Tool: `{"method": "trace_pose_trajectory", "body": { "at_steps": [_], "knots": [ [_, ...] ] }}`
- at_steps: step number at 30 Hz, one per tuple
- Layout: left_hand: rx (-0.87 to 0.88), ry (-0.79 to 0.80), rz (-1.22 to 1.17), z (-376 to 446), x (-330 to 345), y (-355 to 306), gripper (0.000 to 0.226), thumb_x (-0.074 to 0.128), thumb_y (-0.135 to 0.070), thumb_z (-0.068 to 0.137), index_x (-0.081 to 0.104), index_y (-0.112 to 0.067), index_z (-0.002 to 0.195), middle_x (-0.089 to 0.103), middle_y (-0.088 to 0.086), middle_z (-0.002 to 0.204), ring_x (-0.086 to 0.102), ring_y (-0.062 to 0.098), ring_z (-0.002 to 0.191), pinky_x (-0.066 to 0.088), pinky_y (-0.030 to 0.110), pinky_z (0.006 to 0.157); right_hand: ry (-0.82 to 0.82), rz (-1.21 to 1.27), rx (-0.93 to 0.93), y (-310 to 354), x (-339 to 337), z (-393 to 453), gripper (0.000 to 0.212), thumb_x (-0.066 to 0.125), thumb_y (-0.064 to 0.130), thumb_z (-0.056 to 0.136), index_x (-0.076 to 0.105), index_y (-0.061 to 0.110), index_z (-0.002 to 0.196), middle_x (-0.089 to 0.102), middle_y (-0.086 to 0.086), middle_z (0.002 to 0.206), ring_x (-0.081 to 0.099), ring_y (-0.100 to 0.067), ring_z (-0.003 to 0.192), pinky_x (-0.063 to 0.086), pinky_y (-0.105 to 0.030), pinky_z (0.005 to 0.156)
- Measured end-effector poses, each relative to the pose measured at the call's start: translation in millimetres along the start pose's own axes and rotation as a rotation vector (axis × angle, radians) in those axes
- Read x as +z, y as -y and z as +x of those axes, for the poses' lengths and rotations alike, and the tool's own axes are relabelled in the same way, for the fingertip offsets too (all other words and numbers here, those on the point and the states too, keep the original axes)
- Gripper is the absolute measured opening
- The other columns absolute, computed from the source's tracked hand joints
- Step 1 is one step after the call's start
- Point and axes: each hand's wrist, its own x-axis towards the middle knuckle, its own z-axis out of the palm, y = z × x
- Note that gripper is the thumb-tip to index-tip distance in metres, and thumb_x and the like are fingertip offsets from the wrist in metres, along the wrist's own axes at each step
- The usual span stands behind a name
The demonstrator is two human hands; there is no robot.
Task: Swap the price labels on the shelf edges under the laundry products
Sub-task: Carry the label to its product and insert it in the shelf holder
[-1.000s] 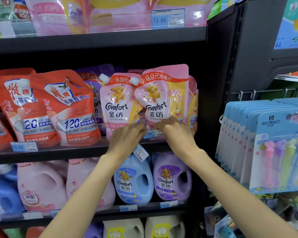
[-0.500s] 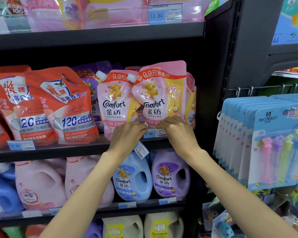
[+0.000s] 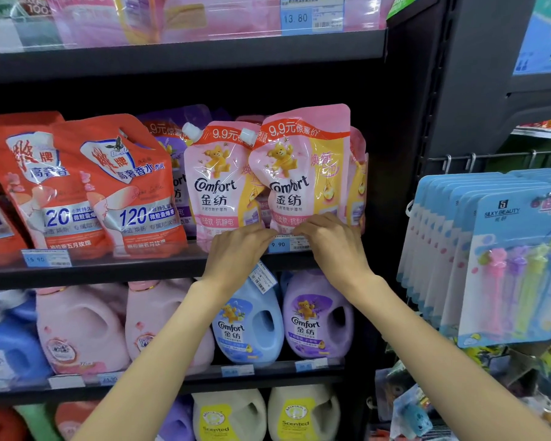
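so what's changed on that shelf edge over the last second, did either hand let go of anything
Almost nothing changed. Both hands stayed at the 9.90 label on the shelf edge under the pink Comfort pouches; the left hand and right hand kept pinching at its ends. A loose label still hangs below the left hand. Nothing was let go.

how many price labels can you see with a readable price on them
3. The 13.80 label on the top shelf edge, the 15.90 label under the red pouches at left, and the 9.90 label between both hands. Lower-shelf labels are too blurred to read.
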Motion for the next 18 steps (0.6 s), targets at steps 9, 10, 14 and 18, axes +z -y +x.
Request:
{"method": "trace_pose_trajectory", "body": {
  "at_steps": [9,10,14,18],
  "knots": [
    [-0.098,-0.017,-0.065,-1,-9,-3,0.023,0.053,-0.032,0.097,0.07,-0.02,0.105,0.071,0.0,0.096,0.067,0.032,0.078,0.053,0.044,0.059,-0.004,-0.056,-0.015,14,-6,-7,0.015,0.062,0.022,0.086,0.067,0.024,0.1,0.066,0.005,0.092,0.06,-0.022,0.093,0.048,-0.032,0.058],
    [-0.113,-0.029,-0.065,1,-11,-3,0.023,0.052,-0.032,0.097,0.07,-0.019,0.104,0.07,0.001,0.094,0.067,0.033,0.076,0.053,0.043,0.058,0.005,-0.02,-0.019,19,-8,-6,0.016,0.054,0.029,0.091,0.066,0.023,0.1,0.066,0.005,0.093,0.06,-0.022,0.095,0.05,-0.034,0.058],
    [-0.171,-0.057,-0.071,4,-20,0,0.02,0.052,-0.028,0.098,0.069,-0.018,0.103,0.067,0.001,0.092,0.064,0.03,0.074,0.051,0.039,0.057,0.014,0.035,-0.063,39,-13,-2,0.038,0.037,0.052,0.093,0.065,0.027,0.098,0.068,0.007,0.091,0.064,-0.021,0.087,0.047,-0.03,0.055],
    [-0.209,-0.104,-0.188,1,-29,4,0.018,0.054,-0.026,0.096,0.068,-0.018,0.105,0.067,0.003,0.092,0.064,0.027,0.075,0.052,0.041,0.063,0.011,0.029,-0.106,50,-17,2,0.026,0.06,0.049,0.088,0.063,0.025,0.099,0.069,0.004,0.086,0.066,-0.025,0.079,0.048,-0.031,0.054]
  ]
}}
